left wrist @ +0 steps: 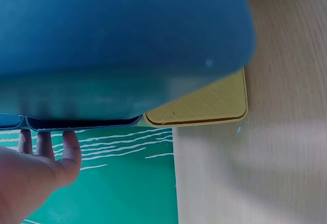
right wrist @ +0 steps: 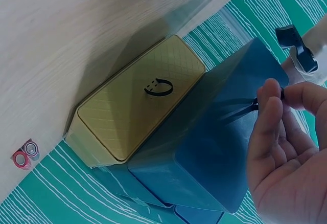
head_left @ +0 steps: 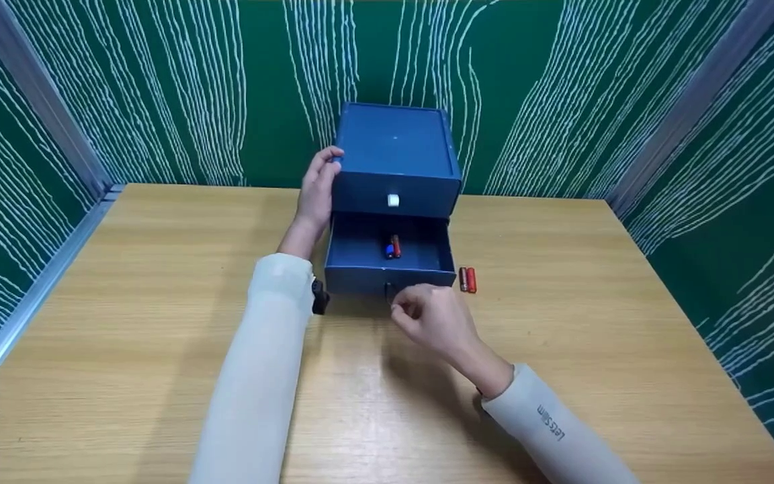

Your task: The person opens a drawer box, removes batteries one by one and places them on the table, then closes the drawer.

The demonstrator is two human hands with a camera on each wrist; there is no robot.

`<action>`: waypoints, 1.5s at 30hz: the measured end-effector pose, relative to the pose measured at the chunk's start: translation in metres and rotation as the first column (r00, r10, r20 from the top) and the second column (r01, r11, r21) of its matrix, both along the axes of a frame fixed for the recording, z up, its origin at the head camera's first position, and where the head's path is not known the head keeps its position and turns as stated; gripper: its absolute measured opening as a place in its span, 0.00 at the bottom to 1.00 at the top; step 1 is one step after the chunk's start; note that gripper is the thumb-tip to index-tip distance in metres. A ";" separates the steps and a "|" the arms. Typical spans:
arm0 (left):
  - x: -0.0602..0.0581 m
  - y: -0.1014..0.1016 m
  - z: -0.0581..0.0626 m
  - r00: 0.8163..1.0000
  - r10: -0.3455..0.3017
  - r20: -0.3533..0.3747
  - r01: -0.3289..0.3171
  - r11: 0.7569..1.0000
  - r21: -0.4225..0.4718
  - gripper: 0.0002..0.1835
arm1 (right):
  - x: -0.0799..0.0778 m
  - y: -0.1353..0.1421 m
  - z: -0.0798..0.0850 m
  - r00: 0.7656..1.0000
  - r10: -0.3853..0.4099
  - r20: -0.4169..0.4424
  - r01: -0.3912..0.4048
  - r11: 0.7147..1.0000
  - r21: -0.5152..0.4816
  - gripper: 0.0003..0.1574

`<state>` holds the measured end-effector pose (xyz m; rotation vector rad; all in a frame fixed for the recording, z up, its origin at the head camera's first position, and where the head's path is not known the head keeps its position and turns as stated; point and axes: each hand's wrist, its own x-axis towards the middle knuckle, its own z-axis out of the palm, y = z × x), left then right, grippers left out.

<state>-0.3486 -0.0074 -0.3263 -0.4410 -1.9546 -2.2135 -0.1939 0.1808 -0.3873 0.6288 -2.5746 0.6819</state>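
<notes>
the right hand (head_left: 437,319) pinches a black loop pull (right wrist: 239,115) between thumb and forefinger, likely to control the open drawer (head_left: 360,281), which lies just beyond those fingers. the left hand (head_left: 318,191) has its fingers extended, slightly apart, against the left side of the blue cabinet (head_left: 394,144), probably bracing it so it does not slide with the pull. i count three drawers: two blue, and a yellow drawer (right wrist: 117,119) below the open one, with a second pull (right wrist: 159,94). one white knob (head_left: 394,200) sits farther beyond the right fingers. two batteries (head_left: 472,279) lie side by side on the bench (head_left: 158,323), right of those fingers; apparently two more batteries (head_left: 397,247) rest inside the open drawer.
</notes>
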 end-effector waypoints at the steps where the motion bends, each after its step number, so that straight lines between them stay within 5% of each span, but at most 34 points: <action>1: 0.003 0.000 0.002 1.000 -0.002 -0.001 0.002 1.000 -0.005 0.15 | 0.000 0.000 0.000 1.000 -0.002 0.005 0.002 1.000 0.000 0.06; 6: 0.011 0.000 0.007 1.000 0.011 -0.001 -0.011 0.999 -0.031 0.16 | 0.001 -0.001 0.000 1.000 -0.016 0.006 0.015 1.000 0.005 0.05; 19: 0.012 -0.001 0.007 1.000 0.003 0.022 -0.001 0.999 -0.046 0.17 | 0.003 -0.002 -0.001 0.999 -0.016 0.032 0.016 1.000 -0.018 0.06; 29: 0.008 0.000 0.008 1.000 0.006 0.000 -0.006 1.000 -0.013 0.16 | 0.005 0.000 -0.002 1.000 -0.007 0.007 0.007 1.000 -0.020 0.05; 36: -0.007 -0.001 -0.004 1.000 -0.008 -0.001 0.008 1.000 -0.011 0.15 | 0.005 0.000 -0.002 1.000 -0.015 -0.008 0.015 1.000 -0.017 0.05; 45: -0.009 -0.004 -0.008 1.000 -0.012 -0.006 0.012 1.000 -0.022 0.15 | 0.007 -0.001 -0.002 0.999 -0.011 -0.030 0.010 1.000 -0.022 0.05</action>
